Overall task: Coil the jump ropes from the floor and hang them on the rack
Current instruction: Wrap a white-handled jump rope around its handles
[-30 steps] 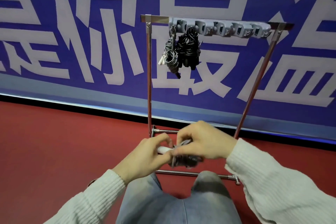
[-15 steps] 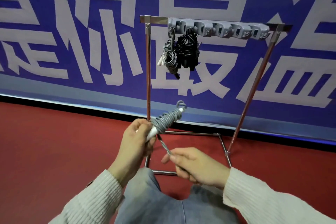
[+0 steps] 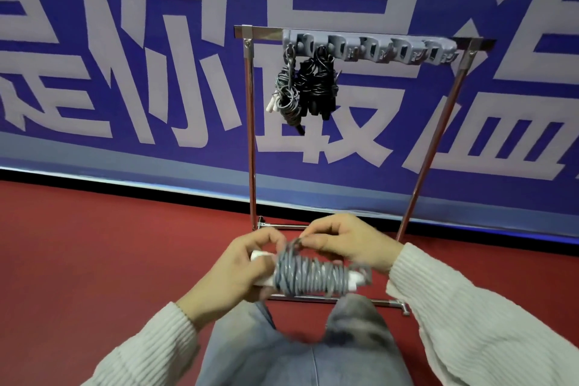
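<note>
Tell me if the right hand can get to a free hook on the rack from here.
Probably yes: nothing lies between the right hand and the free hooks above it, but it pinches the grey rope, so finish the coil first.

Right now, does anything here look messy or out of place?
Nothing much. The grey rope is wound neatly round its white handles, gripped by the left hand while the right hand pinches its loose end. On the rack, two bundles crowd the left hooks.
</note>
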Tool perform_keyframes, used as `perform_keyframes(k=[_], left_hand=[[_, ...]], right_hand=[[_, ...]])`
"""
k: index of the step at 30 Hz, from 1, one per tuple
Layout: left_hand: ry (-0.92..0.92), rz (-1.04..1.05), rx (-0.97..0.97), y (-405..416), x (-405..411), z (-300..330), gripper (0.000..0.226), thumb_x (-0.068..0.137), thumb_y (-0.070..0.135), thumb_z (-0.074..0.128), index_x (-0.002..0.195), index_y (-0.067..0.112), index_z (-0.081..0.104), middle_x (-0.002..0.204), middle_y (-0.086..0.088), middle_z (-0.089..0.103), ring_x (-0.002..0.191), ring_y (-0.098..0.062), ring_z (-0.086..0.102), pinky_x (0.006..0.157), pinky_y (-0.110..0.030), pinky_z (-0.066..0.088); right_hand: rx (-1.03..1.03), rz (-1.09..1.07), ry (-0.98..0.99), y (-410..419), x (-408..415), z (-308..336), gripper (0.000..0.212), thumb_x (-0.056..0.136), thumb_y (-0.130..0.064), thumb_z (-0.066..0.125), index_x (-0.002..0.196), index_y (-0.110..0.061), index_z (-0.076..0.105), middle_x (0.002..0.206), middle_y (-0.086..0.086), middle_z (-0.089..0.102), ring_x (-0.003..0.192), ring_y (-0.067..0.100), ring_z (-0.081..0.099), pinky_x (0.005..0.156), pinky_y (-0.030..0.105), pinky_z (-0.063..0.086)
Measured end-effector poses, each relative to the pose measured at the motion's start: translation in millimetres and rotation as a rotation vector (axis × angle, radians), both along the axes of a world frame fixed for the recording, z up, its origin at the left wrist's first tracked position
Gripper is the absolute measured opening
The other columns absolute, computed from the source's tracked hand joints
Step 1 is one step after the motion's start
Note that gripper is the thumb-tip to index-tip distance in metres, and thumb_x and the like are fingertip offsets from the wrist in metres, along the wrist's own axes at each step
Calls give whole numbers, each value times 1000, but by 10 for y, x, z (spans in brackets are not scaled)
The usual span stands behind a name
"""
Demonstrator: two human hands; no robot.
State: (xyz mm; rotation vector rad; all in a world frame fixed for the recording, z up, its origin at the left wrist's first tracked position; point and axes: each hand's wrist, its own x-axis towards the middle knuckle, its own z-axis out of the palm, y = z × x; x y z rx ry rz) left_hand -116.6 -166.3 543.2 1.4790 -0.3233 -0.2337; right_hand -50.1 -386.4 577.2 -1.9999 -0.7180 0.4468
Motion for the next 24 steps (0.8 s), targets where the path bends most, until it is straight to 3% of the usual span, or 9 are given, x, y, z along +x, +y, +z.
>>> perform_keyframes(k=[2,5,9,11,13,16,19,22,24], left_hand=[[107,124,-259,-29,42,44,16,69,17,62,83,16,56,52,-4,38,33,-6,26,37,-11,21],[135,356,-356,-109,127,30,7,95,12,47,89,15,47,53,-2,32,36,-6,19,36,-12,17],[13,633,-147,-237,159,-98,13,102,6,44,95,16,47,54,-2,50,44,-12,36,43,-22,26],[-169,692,10,-288,128,-152,11,101,12,51,104,21,47,57,-3,58,48,-13,45,46,-28,36],[-324,719,196,-323,98,-193,24,100,17,56,113,34,47,65,-4,67,49,-14,52,50,-29,42],[-372,733,357,-309,136,-217,44,100,20,55,135,43,41,75,7,71,54,-11,59,53,-23,45],[-373,677,343,-266,122,-234,34,103,32,50,137,37,49,93,16,72,73,-9,67,66,-24,52],[-321,519,241,-260,71,-258,32,104,25,52,135,33,52,116,13,70,94,-9,70,81,-24,56],[-186,427,200,-304,58,-237,28,105,14,52,125,33,59,126,3,67,100,-12,69,89,-27,56]], right_hand=[[74,-73,109,109,-135,-112,22,104,-9,55,83,-16,61,54,-11,56,46,2,48,49,15,39],[342,-157,355,339,-351,-303,19,109,-12,42,96,-16,55,57,-7,36,38,3,23,37,16,20],[482,-391,309,478,-466,-392,11,106,-8,48,115,-14,49,64,-2,56,40,8,36,38,20,30],[599,-462,348,523,-487,-390,9,104,-5,51,111,-9,48,66,1,65,44,11,47,42,23,41],[687,-467,407,552,-507,-364,7,102,-1,52,105,-7,54,72,5,68,52,13,56,48,24,48],[656,-388,276,500,-489,-366,15,94,0,66,108,-5,63,85,8,72,72,15,66,66,22,55],[543,-287,112,368,-446,-373,29,88,3,71,113,-10,65,92,3,75,83,12,68,81,22,54],[475,-299,-83,286,-356,-372,16,95,-4,66,102,-16,74,80,-2,74,76,6,66,75,19,50],[459,-324,-145,272,-322,-360,16,94,-11,69,95,-24,78,80,-7,74,75,1,64,73,17,47]])
